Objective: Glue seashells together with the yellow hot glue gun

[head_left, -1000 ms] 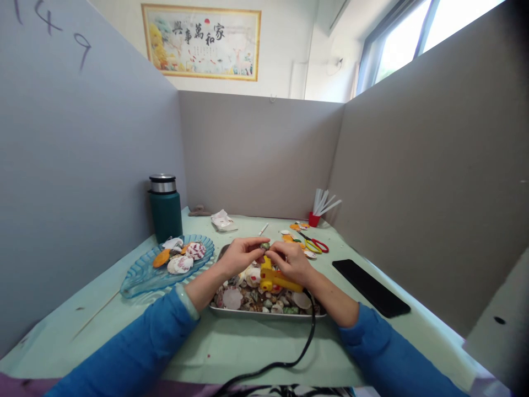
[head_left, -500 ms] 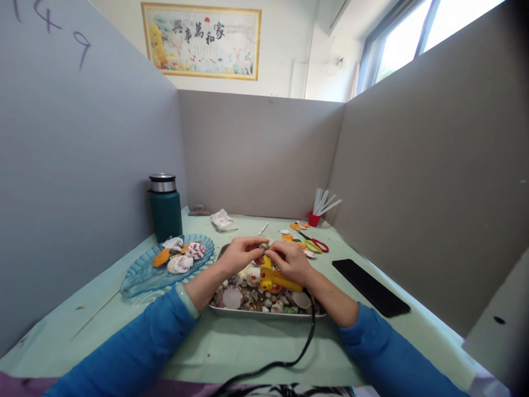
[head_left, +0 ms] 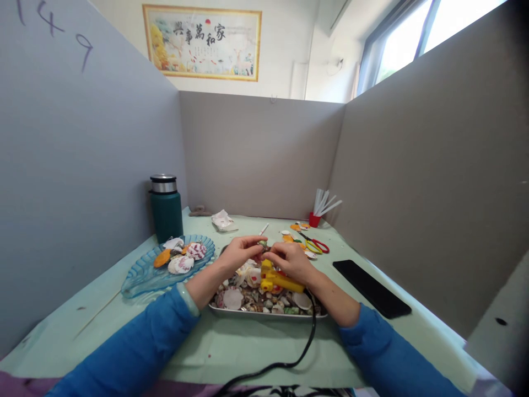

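Note:
Both my hands meet over a metal tray (head_left: 268, 314) filled with several small shells and stones. My left hand (head_left: 242, 253) pinches a small green shell (head_left: 263, 242) between thumb and fingers. My right hand (head_left: 291, 260) is closed too, its fingertips touching the same shell from the right. A yellow glue gun (head_left: 276, 279) sits under my right palm, lying on the shells, and its black cord (head_left: 289, 358) trails toward me over the tray's front edge.
A blue glass dish (head_left: 142, 281) with scallop shells lies at left, a green flask (head_left: 166, 208) behind it. Scissors (head_left: 316, 244), orange shell pieces, a red cup (head_left: 314, 219) of white sticks and a black phone (head_left: 371, 287) are at right. Grey partitions enclose the table.
Nearly nothing has moved. My two hands stay together over the tray, and the small shell sits slightly lower between the fingertips.

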{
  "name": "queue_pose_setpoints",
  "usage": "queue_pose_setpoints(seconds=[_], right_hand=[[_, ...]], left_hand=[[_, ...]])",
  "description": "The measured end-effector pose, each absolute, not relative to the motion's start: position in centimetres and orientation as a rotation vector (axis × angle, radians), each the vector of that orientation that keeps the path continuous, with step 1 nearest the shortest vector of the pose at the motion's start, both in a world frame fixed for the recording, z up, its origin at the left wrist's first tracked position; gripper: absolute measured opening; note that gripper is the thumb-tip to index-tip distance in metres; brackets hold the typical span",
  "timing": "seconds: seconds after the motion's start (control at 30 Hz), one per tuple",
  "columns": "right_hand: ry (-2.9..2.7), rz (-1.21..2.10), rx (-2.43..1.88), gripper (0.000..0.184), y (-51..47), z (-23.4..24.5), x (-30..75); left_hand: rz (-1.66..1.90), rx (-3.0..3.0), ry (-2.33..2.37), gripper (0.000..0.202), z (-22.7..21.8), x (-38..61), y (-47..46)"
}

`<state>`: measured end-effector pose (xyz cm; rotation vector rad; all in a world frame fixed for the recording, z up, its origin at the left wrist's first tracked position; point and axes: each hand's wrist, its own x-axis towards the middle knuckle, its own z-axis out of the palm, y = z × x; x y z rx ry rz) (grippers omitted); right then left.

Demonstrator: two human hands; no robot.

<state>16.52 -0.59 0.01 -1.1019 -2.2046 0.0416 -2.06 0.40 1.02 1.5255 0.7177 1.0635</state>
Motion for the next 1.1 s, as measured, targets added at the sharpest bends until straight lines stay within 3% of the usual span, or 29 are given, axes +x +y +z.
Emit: queue_pose_setpoints(seconds=[0.17, 0.3, 0.37, 0.53, 0.73, 0.9, 1.1], right_hand=[[-2.523, 0.045, -1.368, 0.053, -1.1, 1.4, 18.0], [-2.69, 0.036, -1.47, 0.078, -1.9, 1.7, 18.1], [-2.733, -0.006, -1.525, 0.082, -2.3, 1.6, 17.8], [-2.663, 0.093, -1.48, 0.065, -2.4, 1.9, 18.2], [-2.17, 0.701, -1.249, 0.051, -1.5, 2.7, 20.5], [-1.697, 1.132, -0.779, 0.027, -1.1, 2.3, 19.9], [-1.556, 1.168, -0.815, 0.029, -0.7, 0.6, 17.8]], left_hand=[[1.191, 1.29, 0.759, 0.04, 1.1, -2.2, 0.9], [1.249, 1.169, 0.752, 0.036, 1.0, -2.3, 1.3], [1.271, 1.142, 0.757, 0.036, 1.0, -2.4, 1.3], [1.348, 1.172, 0.784, 0.037, 1.2, -2.6, 1.4], [1.389, 1.128, 0.79, 0.022, 1.1, -2.8, 1.9], [1.37, 1.099, 0.751, 0.025, 0.6, -3.1, 2.3], [1.346, 1.106, 0.693, 0.029, 0.4, -3.0, 2.4]])
